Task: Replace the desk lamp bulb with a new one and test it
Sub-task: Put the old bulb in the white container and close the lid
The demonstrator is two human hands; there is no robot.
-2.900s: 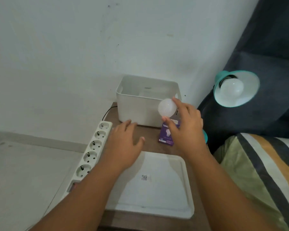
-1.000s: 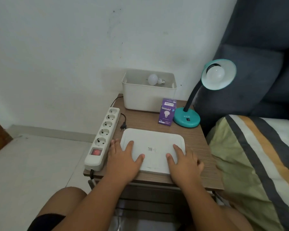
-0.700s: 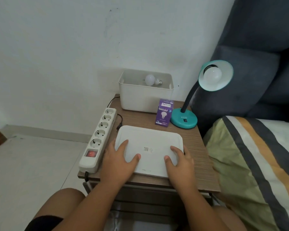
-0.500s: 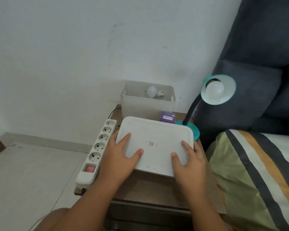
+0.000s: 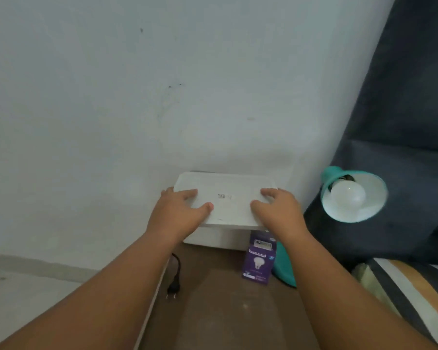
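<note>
Close to the camera, two bare arms reach forward over the brown table (image 5: 220, 311). A black plug (image 5: 173, 290) on a cord lies on the table beside the left arm. A little farther on, the purple bulb box (image 5: 258, 261) stands upright, and just beside it peeks the green foot of the lamp (image 5: 284, 269), partly hidden by the right arm.

Half a second ago the white lid (image 5: 225, 200) was held up in the air, nearer to the person. Now it has moved back and sits on top of the white bin (image 5: 213, 238) by the wall. The old bulb that lay in the bin is now covered and cannot be seen.

The left hand (image 5: 180, 213) lies spread on the left end of the lid, with the fingers on top and the thumb stretched out toward the middle. The right hand (image 5: 278, 210) lies the same way on the right end. Both hands are open and press down flat on the lid; they do not wrap around it.

Off to the right, the green lamp shade (image 5: 364, 213) hangs in front of the dark cushion (image 5: 402, 122). A white bulb (image 5: 348, 195) sits inside the shade. It is not lit.
</note>
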